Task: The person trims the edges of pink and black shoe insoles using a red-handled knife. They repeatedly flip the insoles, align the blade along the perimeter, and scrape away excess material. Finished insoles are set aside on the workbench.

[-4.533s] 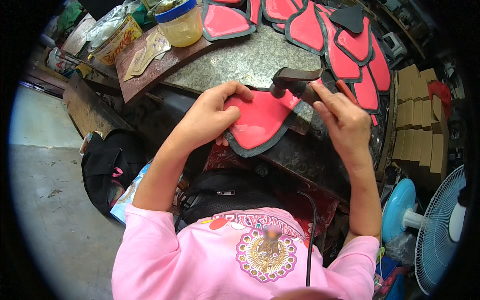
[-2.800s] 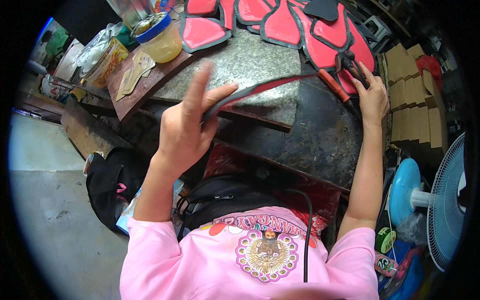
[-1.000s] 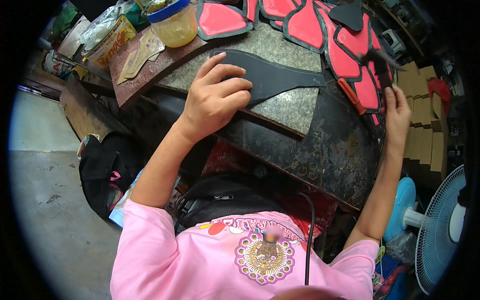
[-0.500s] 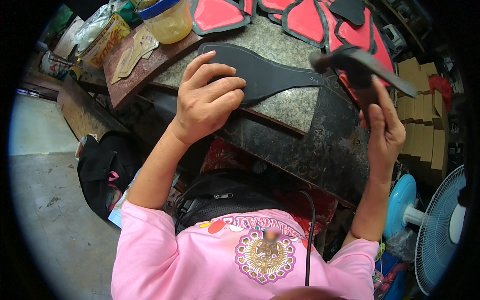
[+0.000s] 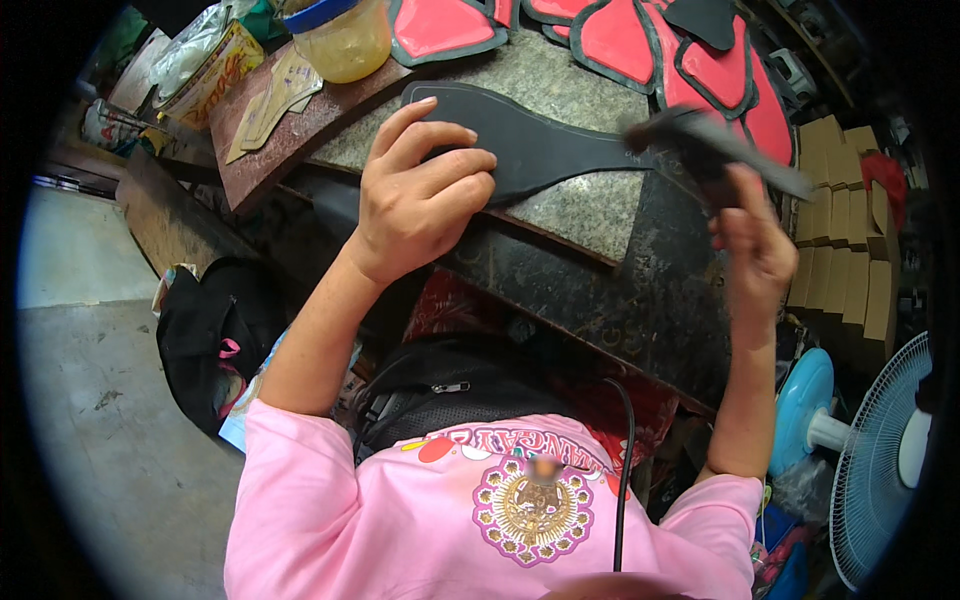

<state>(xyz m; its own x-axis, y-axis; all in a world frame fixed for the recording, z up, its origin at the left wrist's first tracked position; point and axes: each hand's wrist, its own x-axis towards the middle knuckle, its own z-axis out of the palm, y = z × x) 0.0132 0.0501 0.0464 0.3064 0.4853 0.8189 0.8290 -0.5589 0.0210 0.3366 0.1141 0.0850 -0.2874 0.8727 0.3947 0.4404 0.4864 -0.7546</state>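
A flat black cut-out piece (image 5: 535, 150), wide at its left end and narrowing to a strip at the right, lies on a speckled stone slab (image 5: 590, 215). My left hand (image 5: 422, 205) grips its wide end, fingers bent over it and the thumb hidden. In my right hand (image 5: 757, 250) is a hammer (image 5: 700, 145) with a dark head, held by the handle. Motion blurs both that hand and the hammer. The hammer head hovers at the narrow tip of the black piece; whether it touches cannot be made out.
Red pads with black borders (image 5: 610, 45) overlap behind the slab. At the back left, a jar with a blue rim (image 5: 345, 45) and paper patterns (image 5: 275, 105) sit on a reddish board (image 5: 235, 165). Stacked boxes (image 5: 835, 235) and a fan (image 5: 885, 455) stand at the right.
My right hand has shifted a little left, and the hammer head has tilted slightly lower. My left hand keeps its hold on the black piece.
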